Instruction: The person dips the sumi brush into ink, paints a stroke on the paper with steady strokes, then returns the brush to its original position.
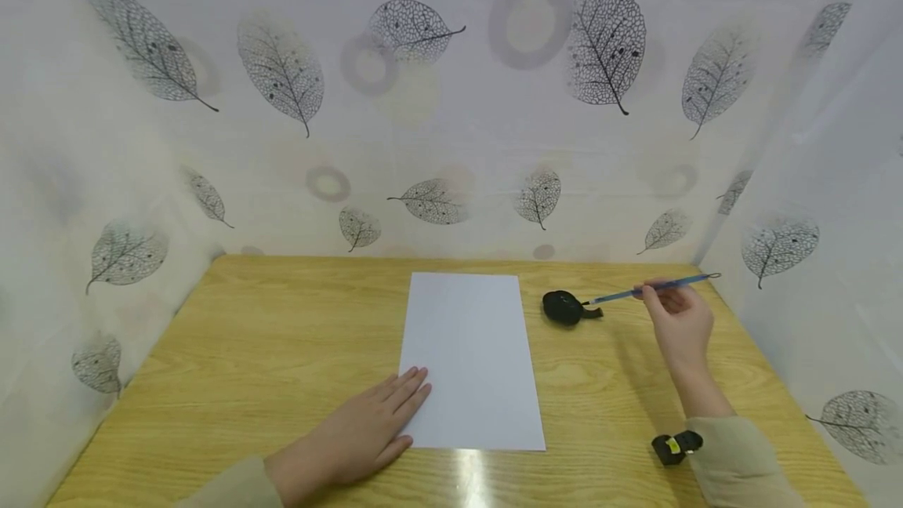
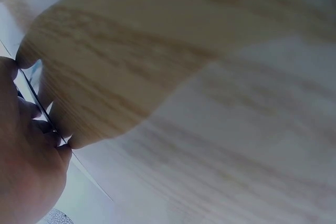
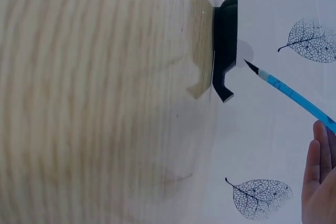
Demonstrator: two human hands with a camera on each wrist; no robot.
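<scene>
A white sheet of paper (image 1: 469, 359) lies on the wooden table. My left hand (image 1: 360, 429) rests flat with its fingertips on the sheet's lower left edge; in the left wrist view the hand (image 2: 31, 156) shows at the left. My right hand (image 1: 679, 328) pinches a blue brush (image 1: 635, 292) along its handle. The brush's dark tip points left at a small black dish (image 1: 562, 308) with a short handle, right of the paper. In the right wrist view the tip of the brush (image 3: 294, 95) stands apart from the dish (image 3: 226, 35), near its rim; the hand (image 3: 320, 182) is partly out of frame.
The wooden table (image 1: 282, 335) reaches back to a pale curtain (image 1: 451, 116) with leaf prints, which also hangs at both sides. A small black device (image 1: 676, 447) with a yellow mark is at the right sleeve (image 1: 737, 457).
</scene>
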